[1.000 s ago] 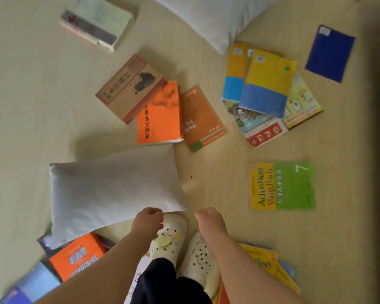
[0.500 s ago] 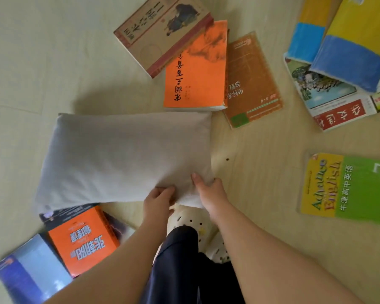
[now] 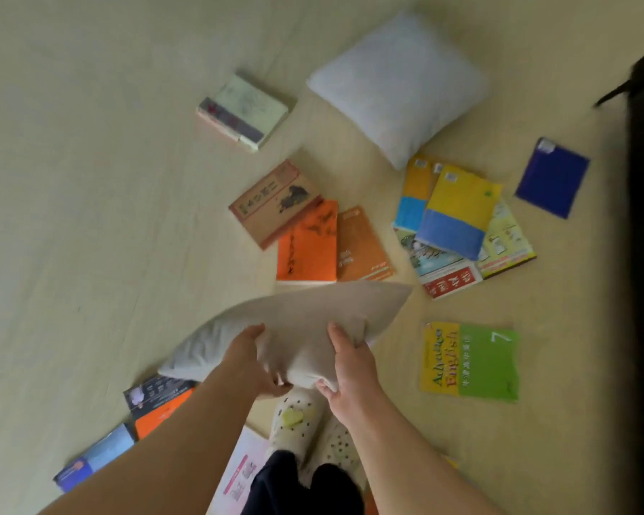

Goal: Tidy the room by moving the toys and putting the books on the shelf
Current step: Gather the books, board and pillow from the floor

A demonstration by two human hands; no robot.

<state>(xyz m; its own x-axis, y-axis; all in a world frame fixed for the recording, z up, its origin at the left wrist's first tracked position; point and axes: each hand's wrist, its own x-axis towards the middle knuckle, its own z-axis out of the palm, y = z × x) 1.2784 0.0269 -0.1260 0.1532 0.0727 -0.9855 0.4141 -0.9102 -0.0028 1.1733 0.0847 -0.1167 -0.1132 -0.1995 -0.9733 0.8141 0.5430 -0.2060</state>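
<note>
One beige pillow [image 3: 313,310], one white pillow [image 3: 398,83], two clogs [image 3: 294,414] and roughly fifteen scattered books [image 3: 307,243].

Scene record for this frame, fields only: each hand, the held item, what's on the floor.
left hand: grips beige pillow at near edge
right hand: grips the same pillow
pillow state: tilted, right end raised above floor
lying around: white cushion, Advance English book, orange book, dark blue book, more books
shelf: not in view
</note>
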